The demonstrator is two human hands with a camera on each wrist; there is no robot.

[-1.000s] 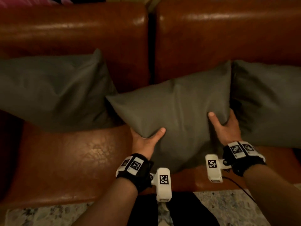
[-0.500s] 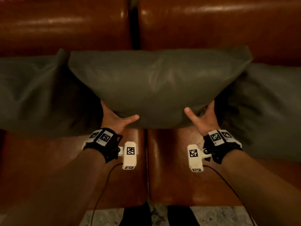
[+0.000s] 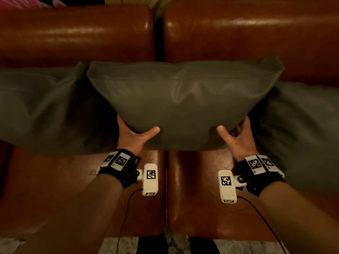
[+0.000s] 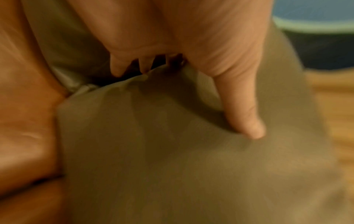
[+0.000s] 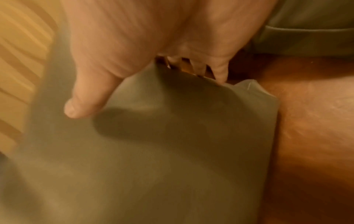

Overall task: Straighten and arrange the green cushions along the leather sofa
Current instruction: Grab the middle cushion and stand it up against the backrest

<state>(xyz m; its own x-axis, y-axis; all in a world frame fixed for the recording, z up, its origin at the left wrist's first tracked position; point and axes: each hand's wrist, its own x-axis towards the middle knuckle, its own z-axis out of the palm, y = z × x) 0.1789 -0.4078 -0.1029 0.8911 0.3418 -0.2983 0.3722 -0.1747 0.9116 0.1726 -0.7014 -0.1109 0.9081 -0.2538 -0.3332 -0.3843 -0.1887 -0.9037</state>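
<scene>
I hold the middle green cushion (image 3: 183,101) up off the brown leather sofa (image 3: 77,33), level, in front of the gap between the two backrests. My left hand (image 3: 133,134) grips its lower left corner, thumb on the front face, fingers behind. My right hand (image 3: 236,136) grips the lower right corner the same way. In the left wrist view the thumb presses into the cushion (image 4: 172,151); the right wrist view shows the cushion (image 5: 153,151) pinched likewise. A second green cushion (image 3: 40,110) leans at the left, a third (image 3: 302,132) at the right.
Bare seat cushions (image 3: 198,198) lie below the lifted cushion, split by a seam at the middle. A patterned rug (image 3: 174,244) shows past the sofa's front edge. Something pink (image 3: 20,2) lies behind the sofa at the top left.
The middle cushion has been lifted from leaning on the seat and turned level; since half a second ago it has barely shifted. Both hands keep their grip on its lower corners.
</scene>
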